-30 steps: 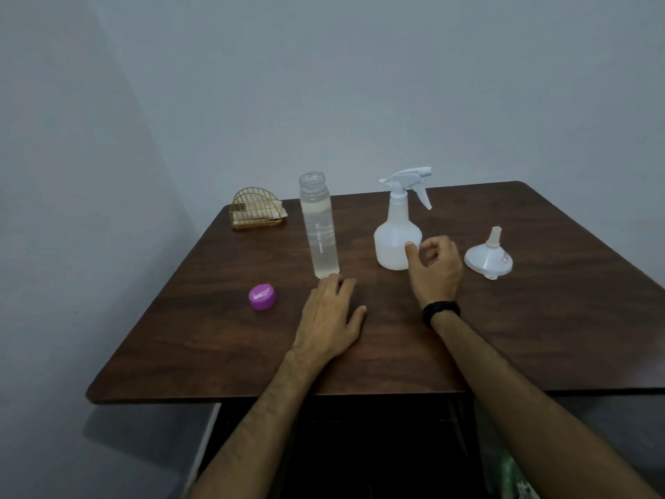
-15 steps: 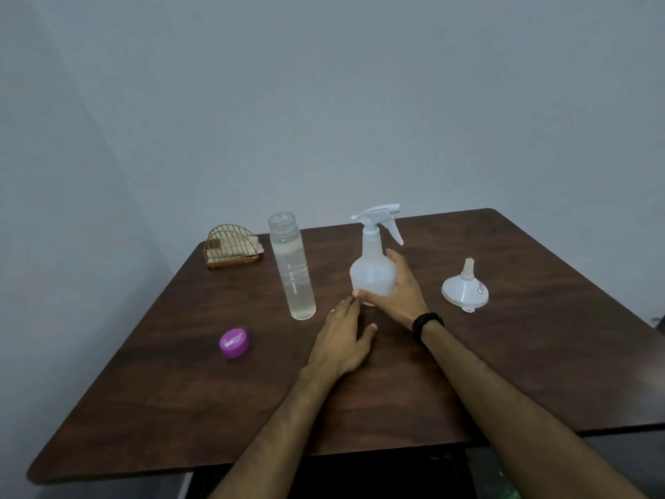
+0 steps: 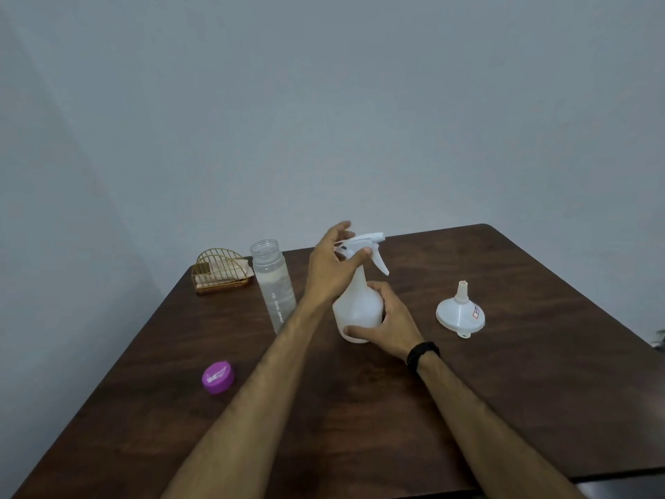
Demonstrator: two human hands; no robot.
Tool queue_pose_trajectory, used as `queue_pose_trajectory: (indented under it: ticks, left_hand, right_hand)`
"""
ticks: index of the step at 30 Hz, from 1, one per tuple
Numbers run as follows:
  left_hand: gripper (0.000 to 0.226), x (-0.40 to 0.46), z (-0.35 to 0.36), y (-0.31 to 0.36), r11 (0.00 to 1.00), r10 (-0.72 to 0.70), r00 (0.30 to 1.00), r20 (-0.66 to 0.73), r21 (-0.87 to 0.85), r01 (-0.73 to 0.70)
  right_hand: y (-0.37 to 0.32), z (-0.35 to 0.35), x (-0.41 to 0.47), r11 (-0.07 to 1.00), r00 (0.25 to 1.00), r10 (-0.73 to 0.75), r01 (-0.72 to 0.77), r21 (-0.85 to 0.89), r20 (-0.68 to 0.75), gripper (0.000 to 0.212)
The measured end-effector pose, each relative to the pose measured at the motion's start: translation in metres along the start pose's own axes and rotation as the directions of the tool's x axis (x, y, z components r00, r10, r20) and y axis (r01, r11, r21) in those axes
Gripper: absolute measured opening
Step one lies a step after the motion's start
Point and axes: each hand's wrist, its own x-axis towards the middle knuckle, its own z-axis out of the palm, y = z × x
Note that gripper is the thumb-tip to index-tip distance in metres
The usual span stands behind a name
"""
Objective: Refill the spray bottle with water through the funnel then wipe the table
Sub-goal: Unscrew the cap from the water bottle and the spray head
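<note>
A white spray bottle (image 3: pixel 358 307) stands upright in the middle of the dark wooden table (image 3: pixel 503 390). My right hand (image 3: pixel 387 324) wraps around its round base. My left hand (image 3: pixel 333 268) is at the trigger head, thumb against the neck, fingers spread over the top. A clear water bottle (image 3: pixel 273 286) without its cap stands just left of it. The white funnel (image 3: pixel 460 311) rests upside down to the right, spout pointing up.
A purple cap (image 3: pixel 217 377) lies near the left front of the table. A gold wire holder (image 3: pixel 219 271) with a folded cloth sits at the back left corner. Pale walls close in behind and on the left.
My left hand has lifted off the table and risen to the sprayer head. My right hand stays around the bottle's base. The camera has tilted up a little.
</note>
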Motion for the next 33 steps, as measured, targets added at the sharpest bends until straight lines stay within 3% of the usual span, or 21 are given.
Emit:
queue_pose_trajectory:
  ticks: [2,4,11,16,19,22,26,29,33]
  left_hand:
    - [0.036,0.004,-0.003,-0.002,0.998,0.045,0.997,0.062,0.05,-0.048]
    - [0.028,0.003,-0.005,-0.003,0.991,0.069,0.994,0.088,0.106,-0.078]
    - [0.021,-0.006,-0.004,0.004,0.974,0.124,0.992,-0.014,0.192,-0.119]
    - [0.039,-0.012,-0.002,0.004,0.971,0.076,0.991,-0.112,0.234,-0.048]
    - [0.056,-0.013,-0.007,-0.006,0.984,-0.031,0.998,0.06,0.174,0.02]
    - [0.038,-0.015,-0.01,-0.015,0.995,-0.097,0.978,0.185,0.039,0.091]
    - [0.026,-0.018,-0.006,-0.02,0.978,-0.153,0.983,0.103,-0.125,0.165]
    - [0.036,-0.017,0.003,-0.024,0.963,-0.23,0.973,-0.027,-0.149,0.223]
    - [0.04,-0.022,0.014,-0.02,0.961,-0.228,0.973,0.028,-0.151,0.23]
  right_hand:
    - [0.001,-0.001,0.002,1.0,1.0,0.002,-0.002,0.001,0.003,0.087]
    - [0.002,-0.001,0.003,1.0,1.0,-0.008,0.008,-0.006,-0.003,0.087]
    - [0.004,0.0,0.002,1.0,0.999,-0.008,0.007,-0.009,-0.031,0.089]
    - [0.001,0.002,0.0,1.0,1.0,-0.001,0.001,-0.022,-0.029,0.09]
    - [0.001,0.0,0.0,1.0,0.999,0.009,-0.009,-0.016,-0.033,0.091]
    - [0.001,0.0,0.001,1.0,1.0,0.006,-0.006,-0.011,-0.026,0.091]
    - [0.001,0.0,0.002,1.0,1.0,-0.001,0.001,-0.008,-0.022,0.091]
    - [0.0,-0.001,0.001,1.0,1.0,0.003,-0.003,-0.001,-0.024,0.09]
    - [-0.001,-0.001,0.001,1.0,1.0,0.006,-0.006,-0.005,-0.027,0.088]
